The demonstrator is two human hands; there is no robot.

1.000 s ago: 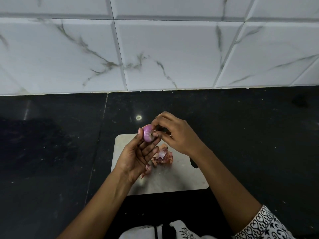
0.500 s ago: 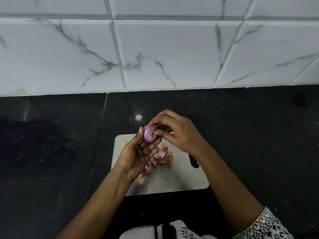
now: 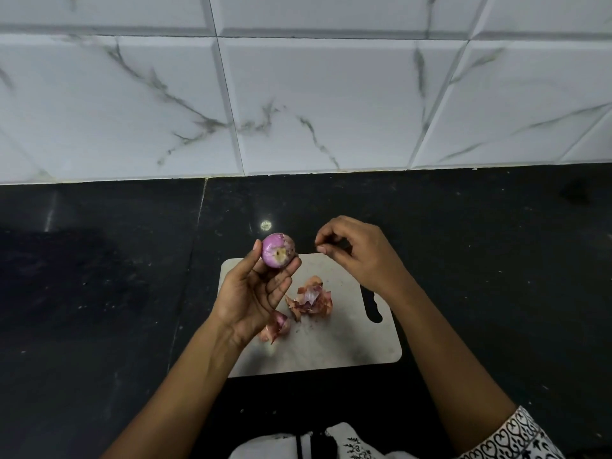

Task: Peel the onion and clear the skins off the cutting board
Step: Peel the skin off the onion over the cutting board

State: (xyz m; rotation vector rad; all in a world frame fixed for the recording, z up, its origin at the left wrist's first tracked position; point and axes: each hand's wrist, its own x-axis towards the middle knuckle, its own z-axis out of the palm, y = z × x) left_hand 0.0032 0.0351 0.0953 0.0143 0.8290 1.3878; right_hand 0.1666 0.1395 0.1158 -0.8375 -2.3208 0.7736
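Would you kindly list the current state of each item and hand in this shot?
onion: mostly peeled, held up in fingertips.
left hand: gripping the onion.
right hand: apart from the onion, fingertips pinched together; contents too small to tell.
onion skins: loose, lying on the board.
cutting board: flat on the counter, not yet cleared.

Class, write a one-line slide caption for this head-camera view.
Left hand holds a peeled purple onion above the pale cutting board strewn with papery skins.
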